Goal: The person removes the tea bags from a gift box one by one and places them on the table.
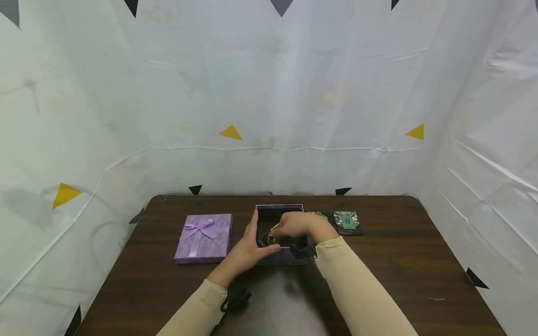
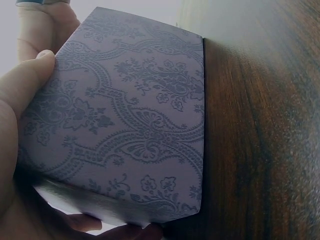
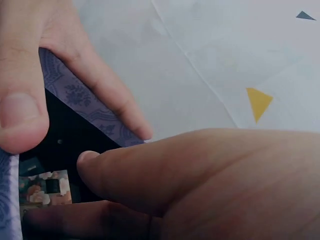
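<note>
A purple patterned box (image 1: 280,257) stands uncovered on the table, its inside black. My left hand (image 1: 247,253) grips its left near corner, with the thumb over the near rim and the fingers along the left side. In the left wrist view the box's embossed wall (image 2: 125,110) fills the middle. My right hand (image 1: 297,224) reaches down into the box. Its thumb and fingers pinch a small flat floral-patterned card (image 3: 47,187) at the box's left near corner. Part of that card is hidden by the fingers.
A purple lid (image 1: 203,238) with a ribbon bow lies to the left of the box. To the right lies a dark floral card with a green centre (image 1: 347,221). Another card (image 1: 318,214) is partly behind my right wrist. White curtains surround the brown table (image 1: 399,261).
</note>
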A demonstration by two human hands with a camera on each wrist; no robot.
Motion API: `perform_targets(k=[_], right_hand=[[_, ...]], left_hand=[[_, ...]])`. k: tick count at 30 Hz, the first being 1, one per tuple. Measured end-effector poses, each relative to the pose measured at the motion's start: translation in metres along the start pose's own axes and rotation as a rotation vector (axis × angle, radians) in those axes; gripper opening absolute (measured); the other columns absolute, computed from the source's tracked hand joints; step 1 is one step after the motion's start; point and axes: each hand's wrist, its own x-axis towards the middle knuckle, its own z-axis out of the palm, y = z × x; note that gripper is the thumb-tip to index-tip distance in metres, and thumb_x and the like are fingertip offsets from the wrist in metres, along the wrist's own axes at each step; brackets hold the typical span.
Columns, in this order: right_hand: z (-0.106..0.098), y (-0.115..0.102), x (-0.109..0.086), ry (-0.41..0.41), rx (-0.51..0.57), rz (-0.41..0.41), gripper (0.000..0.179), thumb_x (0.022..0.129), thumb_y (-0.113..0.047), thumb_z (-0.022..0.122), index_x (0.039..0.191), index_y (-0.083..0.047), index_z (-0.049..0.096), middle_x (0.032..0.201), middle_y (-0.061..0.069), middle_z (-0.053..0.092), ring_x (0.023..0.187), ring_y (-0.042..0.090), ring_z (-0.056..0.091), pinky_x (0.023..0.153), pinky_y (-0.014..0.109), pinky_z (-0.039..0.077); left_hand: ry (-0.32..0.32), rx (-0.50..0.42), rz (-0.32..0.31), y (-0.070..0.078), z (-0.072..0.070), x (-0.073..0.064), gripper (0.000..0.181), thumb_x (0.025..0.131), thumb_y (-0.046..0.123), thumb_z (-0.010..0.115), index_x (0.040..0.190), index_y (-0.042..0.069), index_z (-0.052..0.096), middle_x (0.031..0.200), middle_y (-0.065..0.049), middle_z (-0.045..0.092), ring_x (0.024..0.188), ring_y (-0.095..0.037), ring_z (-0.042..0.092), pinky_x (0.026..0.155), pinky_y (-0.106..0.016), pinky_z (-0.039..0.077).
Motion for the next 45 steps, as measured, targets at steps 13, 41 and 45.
perform_targets(k=[13, 41, 45], right_hand=[[0.004, 0.006, -0.002, 0.140, -0.006, -0.099, 0.013, 0.100, -0.009, 0.077, 0.089, -0.011, 0.083, 0.083, -0.004, 0.074, 0.068, 0.010, 0.058, 0.065, 0.026, 0.050], [0.021, 0.026, -0.013, 0.484, 0.526, -0.194, 0.023, 0.108, -0.017, 0.070, 0.132, -0.019, 0.071, 0.116, 0.012, 0.069, 0.069, 0.051, 0.064, 0.054, 0.054, 0.056], [0.029, 0.023, -0.015, 0.591, 0.530, -0.172, 0.021, 0.110, -0.021, 0.068, 0.131, -0.024, 0.070, 0.096, 0.012, 0.070, 0.079, 0.051, 0.070, 0.050, 0.047, 0.054]], left_hand=[[-0.004, -0.027, -0.008, 0.000, 0.000, 0.000, 0.128, 0.091, 0.061, 0.083, 0.173, 0.045, -0.014, 0.184, -0.018, 0.002, 0.166, -0.051, 0.019, 0.122, -0.079, 0.030], [-0.007, -0.018, -0.008, -0.002, -0.001, 0.000, 0.130, 0.090, 0.065, 0.082, 0.173, 0.042, -0.015, 0.184, -0.018, 0.003, 0.166, -0.050, 0.020, 0.124, -0.077, 0.030], [-0.012, -0.028, -0.008, -0.001, 0.001, 0.000, 0.129, 0.091, 0.065, 0.082, 0.173, 0.043, -0.016, 0.184, -0.017, 0.002, 0.167, -0.050, 0.019, 0.124, -0.078, 0.029]])
